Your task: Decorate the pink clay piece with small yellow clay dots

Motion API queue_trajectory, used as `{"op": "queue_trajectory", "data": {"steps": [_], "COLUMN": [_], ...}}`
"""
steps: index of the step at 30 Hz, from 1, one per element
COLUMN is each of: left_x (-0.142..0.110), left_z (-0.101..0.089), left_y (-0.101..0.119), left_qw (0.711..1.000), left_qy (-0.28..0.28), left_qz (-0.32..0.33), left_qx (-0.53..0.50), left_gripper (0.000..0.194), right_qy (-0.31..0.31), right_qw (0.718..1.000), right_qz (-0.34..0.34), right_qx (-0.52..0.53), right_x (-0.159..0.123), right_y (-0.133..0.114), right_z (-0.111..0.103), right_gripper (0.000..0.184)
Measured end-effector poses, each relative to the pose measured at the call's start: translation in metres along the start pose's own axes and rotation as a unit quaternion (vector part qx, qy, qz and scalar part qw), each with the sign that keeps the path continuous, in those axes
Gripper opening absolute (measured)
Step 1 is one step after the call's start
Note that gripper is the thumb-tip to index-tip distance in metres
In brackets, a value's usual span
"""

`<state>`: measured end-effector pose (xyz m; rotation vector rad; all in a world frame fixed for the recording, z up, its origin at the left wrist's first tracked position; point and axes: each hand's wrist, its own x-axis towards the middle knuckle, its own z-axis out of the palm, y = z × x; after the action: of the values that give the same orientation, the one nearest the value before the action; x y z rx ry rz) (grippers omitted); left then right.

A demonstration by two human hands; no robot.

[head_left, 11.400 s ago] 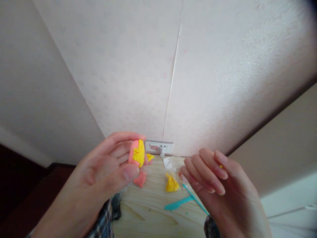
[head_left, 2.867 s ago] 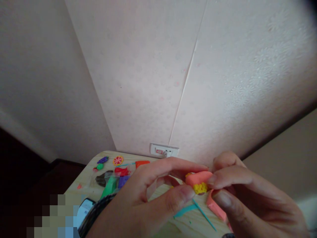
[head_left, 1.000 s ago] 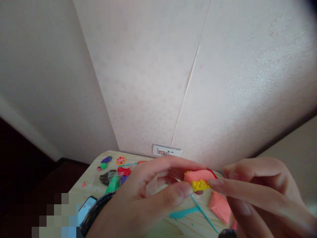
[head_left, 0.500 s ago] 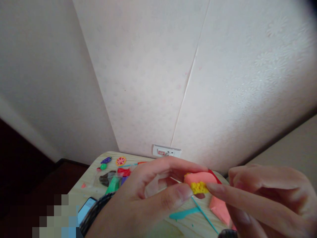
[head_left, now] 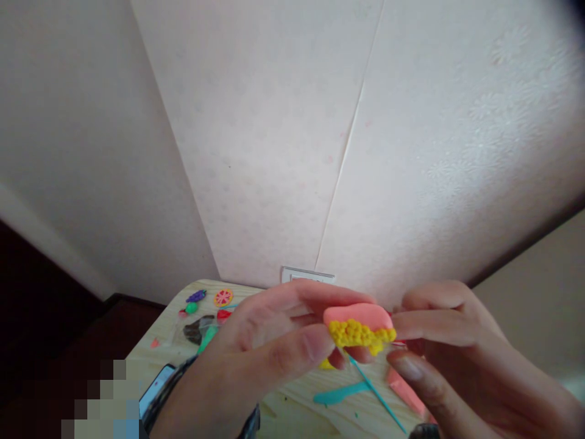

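My left hand [head_left: 283, 347] is closed around the left end of a modelling clay piece [head_left: 359, 316], thumb in front and fingers behind. The piece has a smooth pink top and a bumpy yellow crumbled band along its lower front. At its right end is my right hand [head_left: 457, 353], the index fingertip at or very near the yellow edge. The right thumb stays apart below, leaving a gap. Under the hands lie a turquoise clay knife [head_left: 340, 393] and a thin turquoise stick [head_left: 377, 393]. A pink clay slab or packet [head_left: 406, 390] is partly hidden by my right hand.
On the wooden table [head_left: 278, 417] at left are purple clay grapes [head_left: 196, 296], a green ball [head_left: 191, 308], a round fruit slice [head_left: 223, 297], and a dark brown lump [head_left: 198, 329] in clear wrap. A phone [head_left: 155, 387] lies near the left edge. Behind stands the wall with a socket [head_left: 308, 274].
The clay piece has shifted slightly left and tipped, showing more of the yellow band. My right index finger has drawn back from the band's front, and the thumb has come into view.
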<state>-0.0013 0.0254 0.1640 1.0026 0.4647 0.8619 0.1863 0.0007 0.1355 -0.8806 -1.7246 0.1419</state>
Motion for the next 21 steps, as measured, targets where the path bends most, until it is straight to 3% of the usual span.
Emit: {"op": "queue_trajectory", "data": {"steps": [4,10,15,21], "left_x": [-0.0007,0.0005,-0.0003,-0.0011], "left_z": [0.0017,0.0014,0.0055,0.0055], "left_y": [0.0022,0.0044,0.0067,0.0051], "left_qw": [0.999,0.999,0.998,0.998], "left_qy": [0.028,-0.003,0.029,0.027], "left_qz": [-0.020,-0.007,-0.015,-0.022], "left_qx": [0.012,0.040,0.051,0.043], "left_gripper": [0.012,0.015,0.013,0.014], "right_qy": [0.012,0.010,0.002,-0.010], "right_qw": [1.000,1.000,1.000,0.998], "right_qz": [-0.019,-0.002,-0.001,-0.051], "right_qx": [0.008,0.015,-0.004,-0.047], "right_x": [0.0019,0.0054,0.0018,0.0043], "right_y": [-0.0013,-0.0049,-0.0074,-0.0043], "right_z": [0.0025,0.0026,0.0008,-0.0039], "right_gripper": [0.010,0.010,0.013,0.012]}}
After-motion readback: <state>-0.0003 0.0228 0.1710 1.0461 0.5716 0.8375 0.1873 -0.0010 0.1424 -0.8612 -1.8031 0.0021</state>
